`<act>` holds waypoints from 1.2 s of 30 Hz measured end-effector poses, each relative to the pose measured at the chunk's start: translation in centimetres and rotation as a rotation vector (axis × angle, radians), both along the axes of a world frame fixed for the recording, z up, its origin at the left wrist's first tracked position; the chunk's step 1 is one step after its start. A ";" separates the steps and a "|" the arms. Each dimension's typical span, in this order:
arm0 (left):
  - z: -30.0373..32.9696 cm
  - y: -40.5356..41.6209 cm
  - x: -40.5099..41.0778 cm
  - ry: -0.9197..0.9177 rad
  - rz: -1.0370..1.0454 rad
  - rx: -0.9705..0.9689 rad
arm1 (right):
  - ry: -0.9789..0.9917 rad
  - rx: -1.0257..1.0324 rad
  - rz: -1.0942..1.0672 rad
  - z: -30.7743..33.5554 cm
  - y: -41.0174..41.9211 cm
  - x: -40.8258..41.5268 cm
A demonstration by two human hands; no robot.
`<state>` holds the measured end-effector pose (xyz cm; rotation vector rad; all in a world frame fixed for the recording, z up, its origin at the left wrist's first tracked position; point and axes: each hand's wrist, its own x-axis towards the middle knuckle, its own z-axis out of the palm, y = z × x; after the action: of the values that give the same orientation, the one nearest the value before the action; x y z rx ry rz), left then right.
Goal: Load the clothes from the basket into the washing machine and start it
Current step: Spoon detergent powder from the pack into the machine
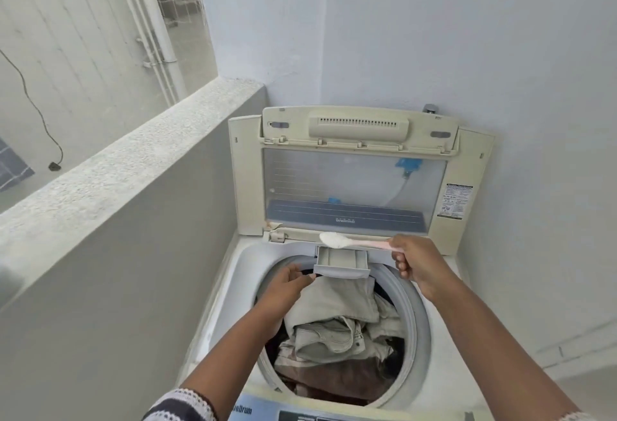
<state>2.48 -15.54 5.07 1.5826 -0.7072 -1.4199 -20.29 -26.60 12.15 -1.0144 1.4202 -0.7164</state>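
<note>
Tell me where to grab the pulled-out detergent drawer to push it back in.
Take the detergent drawer by its front lip, from the near side over the clothes; it juts over the drum. The left hand already touches its left corner.

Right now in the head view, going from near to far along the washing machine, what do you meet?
Blue control panel → heap of beige and brown clothes in the drum → open grey detergent drawer → pink spoon of white powder → raised cream lid with clear window.
</note>
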 end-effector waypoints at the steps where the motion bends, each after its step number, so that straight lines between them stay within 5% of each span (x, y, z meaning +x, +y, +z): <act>1: -0.2 -0.5 -0.1 0.020 -0.003 0.015 | 0.007 0.016 -0.008 -0.9 -0.4 -0.2; 7: -2.2 -4.4 -0.6 0.078 -0.038 0.086 | 0.259 -0.084 0.061 -5.7 -2.5 -0.6; 16: -5.1 -7.4 -1.2 0.235 0.040 0.154 | 0.841 -0.800 0.512 -10.5 -1.9 -0.7; 19: -6.2 -7.9 -1.2 0.263 0.041 0.147 | 0.969 -1.162 0.517 -11.4 -1.8 -1.4; 23: -5.9 -8.1 -1.5 0.306 0.046 0.151 | 1.025 -1.311 0.485 -12.3 -1.9 -1.9; 30: -5.2 -7.6 -2.2 0.219 0.015 0.148 | 0.977 -1.280 0.466 -11.9 -1.5 -2.4; 36: -1.9 -5.0 -2.0 -0.071 0.036 -0.014 | 0.480 -0.973 0.129 -8.5 0.7 0.0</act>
<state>0.48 -20.52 3.14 1.6338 -0.7251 -1.3362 -20.30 -25.94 3.70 -2.1228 1.3727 -1.1564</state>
